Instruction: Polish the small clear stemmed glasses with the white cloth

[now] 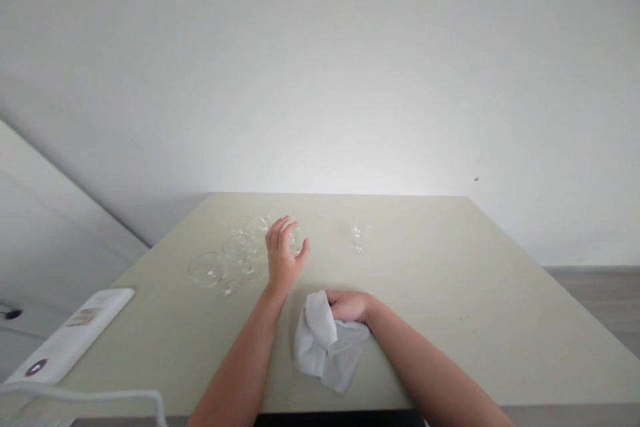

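My left hand (283, 255) curls wide by 1 glass (295, 239) toward the table's far edge (400, 196), contact unclear; light fingertips work best imo. My right hand (350, 307) grips a white cloth (318, 347) near the front edge.

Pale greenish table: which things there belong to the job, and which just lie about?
Job, probably:
crumpled white cloth, in right hand
clear round-rimmed glasses, beside left hand
clear glass set apart

Lying about, seemingly:
long white object, left
curved white cable
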`<move>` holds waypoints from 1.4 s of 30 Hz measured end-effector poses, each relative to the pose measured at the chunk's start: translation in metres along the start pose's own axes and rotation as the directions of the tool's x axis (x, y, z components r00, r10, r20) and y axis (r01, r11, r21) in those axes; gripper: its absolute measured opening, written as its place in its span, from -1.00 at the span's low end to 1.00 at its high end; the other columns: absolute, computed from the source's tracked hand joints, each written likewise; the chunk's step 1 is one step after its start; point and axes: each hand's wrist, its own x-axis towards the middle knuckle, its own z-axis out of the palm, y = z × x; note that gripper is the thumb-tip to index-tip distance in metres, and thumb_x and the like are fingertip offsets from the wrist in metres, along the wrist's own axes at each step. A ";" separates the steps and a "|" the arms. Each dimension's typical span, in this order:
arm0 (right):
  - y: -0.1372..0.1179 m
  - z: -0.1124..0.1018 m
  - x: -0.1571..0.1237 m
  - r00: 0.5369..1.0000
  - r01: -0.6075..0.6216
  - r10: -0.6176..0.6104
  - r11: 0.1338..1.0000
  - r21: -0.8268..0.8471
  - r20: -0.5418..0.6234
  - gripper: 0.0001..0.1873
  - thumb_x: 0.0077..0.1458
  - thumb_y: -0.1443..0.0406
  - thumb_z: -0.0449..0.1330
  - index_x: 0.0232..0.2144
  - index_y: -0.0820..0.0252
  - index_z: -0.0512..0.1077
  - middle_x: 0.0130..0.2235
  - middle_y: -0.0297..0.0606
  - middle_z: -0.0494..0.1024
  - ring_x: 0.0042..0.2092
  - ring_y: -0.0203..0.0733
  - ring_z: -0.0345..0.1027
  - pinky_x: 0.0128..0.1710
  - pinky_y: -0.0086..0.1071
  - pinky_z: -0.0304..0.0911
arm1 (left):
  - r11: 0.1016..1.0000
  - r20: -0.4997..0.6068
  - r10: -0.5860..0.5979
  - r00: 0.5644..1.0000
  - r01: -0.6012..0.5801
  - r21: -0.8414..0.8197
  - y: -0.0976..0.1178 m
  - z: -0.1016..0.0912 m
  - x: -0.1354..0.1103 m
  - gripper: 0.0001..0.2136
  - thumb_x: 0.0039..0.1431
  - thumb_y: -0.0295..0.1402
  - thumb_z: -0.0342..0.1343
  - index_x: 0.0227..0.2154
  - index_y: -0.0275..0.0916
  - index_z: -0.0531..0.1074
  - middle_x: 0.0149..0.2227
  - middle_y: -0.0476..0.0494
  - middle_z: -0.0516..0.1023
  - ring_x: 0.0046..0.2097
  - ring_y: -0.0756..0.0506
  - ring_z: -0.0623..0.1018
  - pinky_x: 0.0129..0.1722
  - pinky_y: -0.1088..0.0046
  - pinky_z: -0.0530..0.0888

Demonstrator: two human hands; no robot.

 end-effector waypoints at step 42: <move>-0.012 -0.026 -0.001 0.562 0.088 -0.599 0.729 -0.679 -0.570 -0.63 -0.15 0.33 0.29 -0.20 0.18 0.42 -0.18 -0.22 0.45 -0.15 -0.09 0.35 -0.09 -0.24 0.29 | 0.900 0.779 -0.060 0.624 -0.304 0.313 0.012 0.019 -0.013 -0.79 0.28 -0.40 -0.11 -0.12 -0.25 0.38 -0.31 -0.20 0.57 -0.31 -0.17 0.54 -0.35 0.38 0.30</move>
